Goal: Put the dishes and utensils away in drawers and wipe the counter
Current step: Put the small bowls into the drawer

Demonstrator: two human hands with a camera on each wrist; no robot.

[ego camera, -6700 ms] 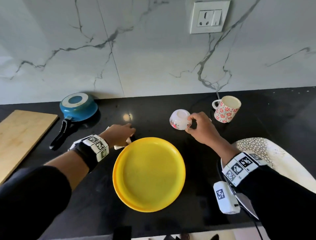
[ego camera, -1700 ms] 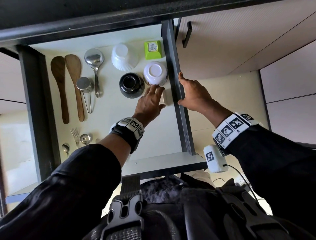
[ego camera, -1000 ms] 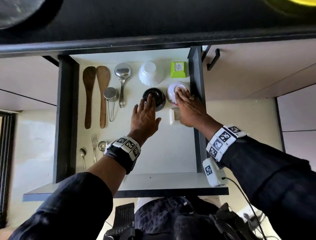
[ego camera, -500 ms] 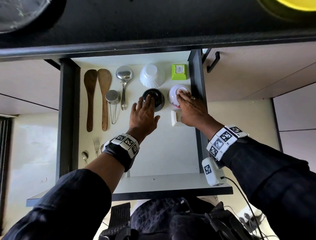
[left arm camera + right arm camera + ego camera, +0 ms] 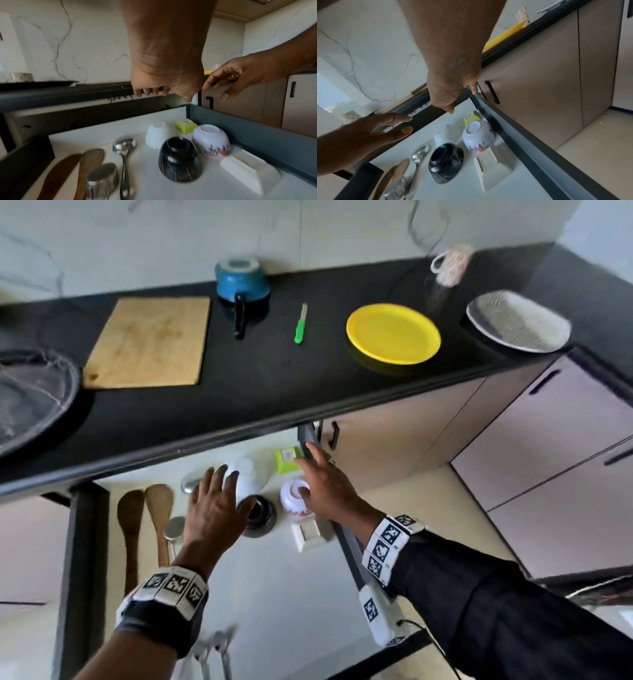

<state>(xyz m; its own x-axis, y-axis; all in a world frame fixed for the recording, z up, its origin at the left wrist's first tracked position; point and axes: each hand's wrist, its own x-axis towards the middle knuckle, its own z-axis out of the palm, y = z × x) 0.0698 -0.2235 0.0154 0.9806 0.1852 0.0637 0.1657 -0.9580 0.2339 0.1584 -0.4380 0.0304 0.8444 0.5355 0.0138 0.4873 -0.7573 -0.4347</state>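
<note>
The drawer (image 5: 257,135) under the black counter (image 5: 274,378) stands pulled out. Inside, a floral bowl (image 5: 295,498) (image 5: 211,140) sits upside down by the right wall, beside a black bowl (image 5: 262,513) (image 5: 179,159) and a white bowl (image 5: 246,477). My left hand (image 5: 215,508) hovers above the black bowl, fingers spread and empty. My right hand (image 5: 322,484) hangs over the floral bowl near the drawer's right wall, holding nothing. On the counter lie a yellow plate (image 5: 393,333), a floral mug (image 5: 450,266), a patterned plate (image 5: 519,321) and a green knife (image 5: 300,323).
A wooden cutting board (image 5: 147,340), a blue pot (image 5: 241,282) and a dark pan (image 5: 27,398) sit on the counter's left part. The drawer also holds wooden spatulas (image 5: 130,525), a steel ladle (image 5: 124,146), a green box (image 5: 287,459) and a white dish (image 5: 248,173). Cabinet fronts (image 5: 548,446) stand to the right.
Both hands have lifted off the black and floral bowls, which stay in the drawer. The head view has tilted up and now takes in the counter.
</note>
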